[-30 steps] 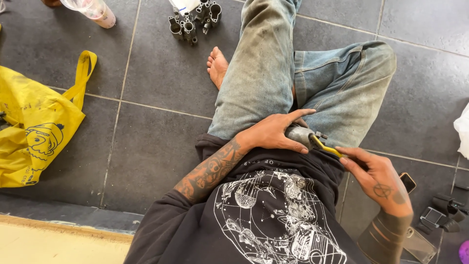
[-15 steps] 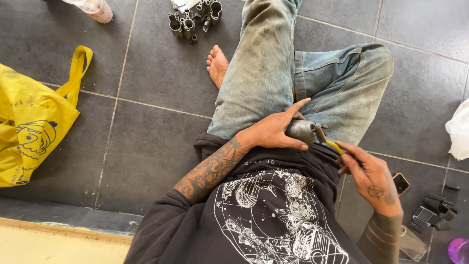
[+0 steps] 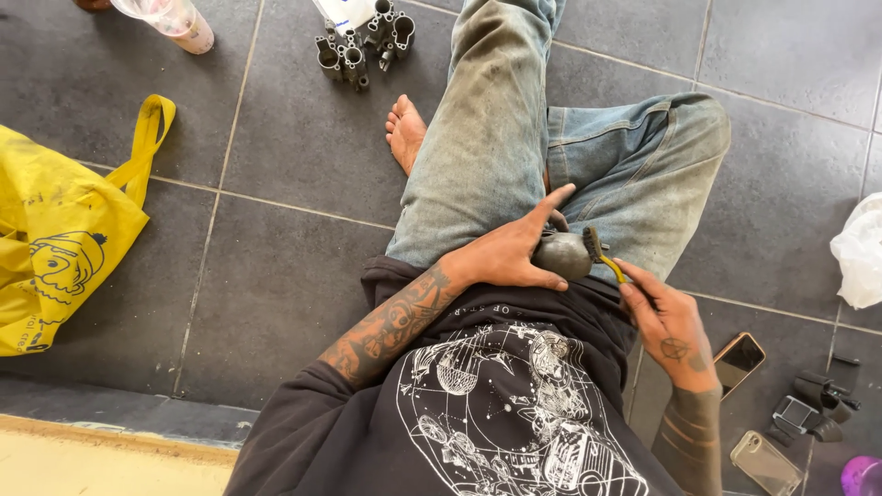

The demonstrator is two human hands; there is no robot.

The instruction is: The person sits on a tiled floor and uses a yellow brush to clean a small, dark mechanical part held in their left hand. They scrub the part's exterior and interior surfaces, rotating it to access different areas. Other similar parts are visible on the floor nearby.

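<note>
Grey metal part (image 3: 562,253) sits on the person's lap, left hand (image 3: 510,250) wrapped around it, index finger extended. Right hand (image 3: 669,323) pinches a small yellow-handled wire brush (image 3: 599,253), bristles against the part. Around: metal tube pieces (image 3: 360,44) on the dark floor tiles (image 3: 285,147), yellow tote bag (image 3: 55,234), plastic cup (image 3: 175,18), two phones (image 3: 740,360) beside the right wrist, white bag (image 3: 859,253).

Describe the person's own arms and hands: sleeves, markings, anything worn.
Both hands are bare, with no gloves, rings or watch visible. The left hand leads to a forearm covered in dense tattoo work, with a dark charcoal sleeve pushed up towards the elbow. The right hand bears a small star-in-circle tattoo on its back, and solid bands are tattooed around the wrist and forearm.
</note>
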